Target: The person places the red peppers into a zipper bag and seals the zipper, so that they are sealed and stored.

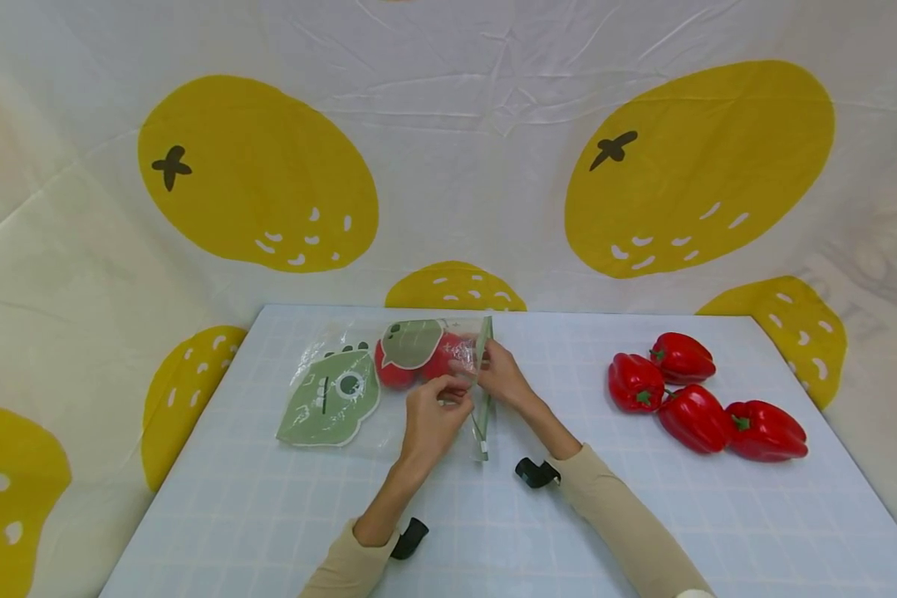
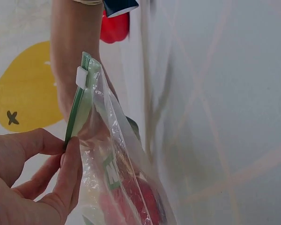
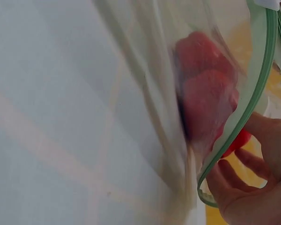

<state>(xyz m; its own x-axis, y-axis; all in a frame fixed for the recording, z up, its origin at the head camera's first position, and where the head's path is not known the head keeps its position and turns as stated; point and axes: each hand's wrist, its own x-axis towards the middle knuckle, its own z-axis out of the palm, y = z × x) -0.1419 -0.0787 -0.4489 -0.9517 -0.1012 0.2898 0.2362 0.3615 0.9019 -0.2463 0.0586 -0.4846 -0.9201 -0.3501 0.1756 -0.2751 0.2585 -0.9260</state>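
1. The clear bag point(image 1: 332, 415) lies on the desk point(image 1: 217, 523), red peppers point(image 1: 394, 375) inside.
2. The left hand point(image 1: 429, 415) pinches its green edge point(image 2: 76, 111); best hold that wide.
3. The right hand point(image 1: 502, 372), fingers bent, is at that edge; I can't tell if it grips a pepper. Push gently.

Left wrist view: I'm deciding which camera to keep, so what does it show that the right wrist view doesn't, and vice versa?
Only left wrist: the left hand plainly pinching the green zip strip, the right forearm, a black device beside it, and part of a loose red pepper.
Only right wrist: the right hand largely unveiled by film.
Both: the clear bag, that strip, its white slider and red pepper inside.
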